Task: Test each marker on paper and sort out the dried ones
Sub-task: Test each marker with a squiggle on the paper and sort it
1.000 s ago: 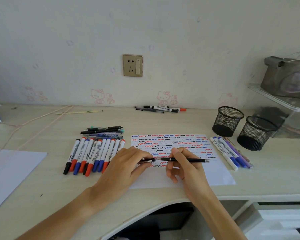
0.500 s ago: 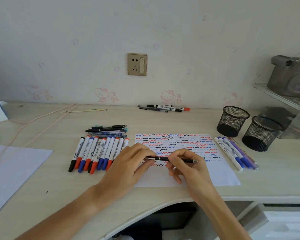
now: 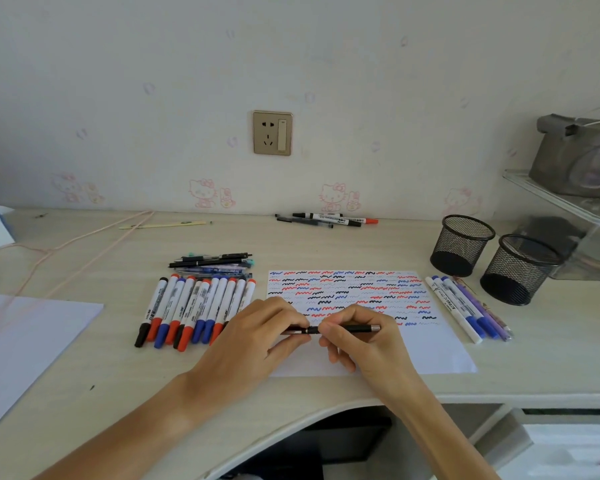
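No legible text on markers (image 3: 194, 311)

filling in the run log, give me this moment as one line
step: pen over paper | left hand: grips pen end | right hand: grips pen barrel | paper: squiggles | cups: empty

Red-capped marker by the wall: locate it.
Head view: the red-capped marker lies at the desk's back edge, under the wall socket, beside dark pens.

Black pen (image 3: 355, 329) — cap now on
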